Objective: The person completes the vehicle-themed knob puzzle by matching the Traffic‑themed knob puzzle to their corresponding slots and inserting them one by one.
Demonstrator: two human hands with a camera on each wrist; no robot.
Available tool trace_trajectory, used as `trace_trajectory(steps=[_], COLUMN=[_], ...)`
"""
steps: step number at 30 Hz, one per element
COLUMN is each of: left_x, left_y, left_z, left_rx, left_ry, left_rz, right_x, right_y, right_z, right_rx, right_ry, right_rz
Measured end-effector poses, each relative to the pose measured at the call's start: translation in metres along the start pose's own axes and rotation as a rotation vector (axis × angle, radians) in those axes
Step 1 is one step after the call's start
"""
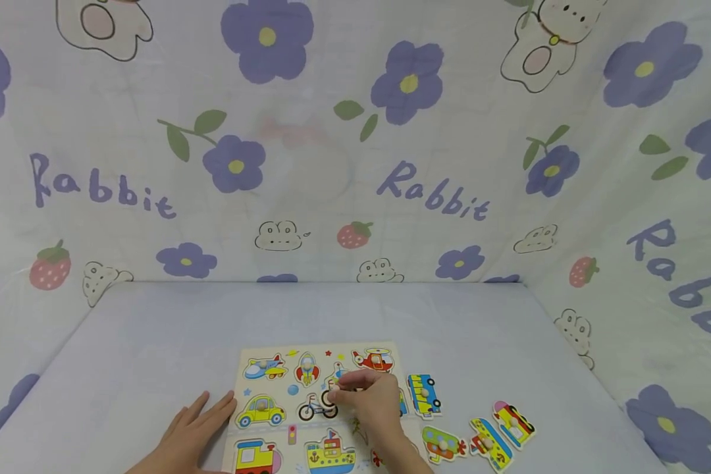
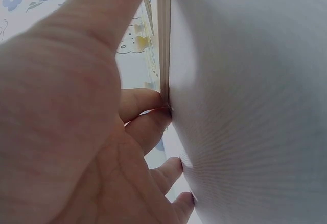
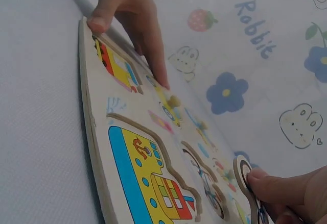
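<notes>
The right hand pinches the bike between thumb and fingertips just above the board, its recess at seven o'clock; that grip likely leaves the underside clear. The left hand, fingers extended, touches the board's nine o'clock edge, gripping nothing, probably to stop sliding. Bus, submarine, ship and train lie on the tabletop towards three to four o'clock, presumably for easy right-hand reach.
</notes>
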State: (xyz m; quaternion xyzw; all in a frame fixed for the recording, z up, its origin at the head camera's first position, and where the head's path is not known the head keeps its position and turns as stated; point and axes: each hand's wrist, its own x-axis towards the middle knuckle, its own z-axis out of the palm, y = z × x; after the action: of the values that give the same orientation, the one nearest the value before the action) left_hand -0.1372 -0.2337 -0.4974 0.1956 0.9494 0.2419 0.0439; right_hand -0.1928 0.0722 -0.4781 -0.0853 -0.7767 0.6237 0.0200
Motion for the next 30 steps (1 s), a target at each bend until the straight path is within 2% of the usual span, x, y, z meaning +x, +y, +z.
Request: trace_trajectory(steps=[8, 13, 17, 21, 30], left_x=[0.0, -0.0007, -0.0012, -0.0018, -0.002], left_y=[-0.0014, -0.0023, -0.0019, -0.001, -0.0002], left_z=[0.0013, 0.0018, 0.0015, 0.0013, 0.001], left_rx=[-0.002, -0.024, -0.016, -0.013, -0.05], left_ry=[0.012, 0.013, 0.005, -0.001, 0.003], left_rz=[0.008, 0.005, 0.004, -0.005, -0.019], right_x=[-0.0019, -0.0012, -0.0011, -0.0017, -0.0003], right_y=[0.0029, 0.0053, 0.0072, 0.007, 0.0069], right_z=[0.0065, 0.0068, 0.0077, 0.0081, 0.004], right_rx=[-0.07, -0.153, -0.196, -0.202, -0.168], right_ry=[-0.02, -0.067, -0.069, -0.07, -0.133], right_rz=[0.039, 0.018, -0.01, -0.034, -0.075])
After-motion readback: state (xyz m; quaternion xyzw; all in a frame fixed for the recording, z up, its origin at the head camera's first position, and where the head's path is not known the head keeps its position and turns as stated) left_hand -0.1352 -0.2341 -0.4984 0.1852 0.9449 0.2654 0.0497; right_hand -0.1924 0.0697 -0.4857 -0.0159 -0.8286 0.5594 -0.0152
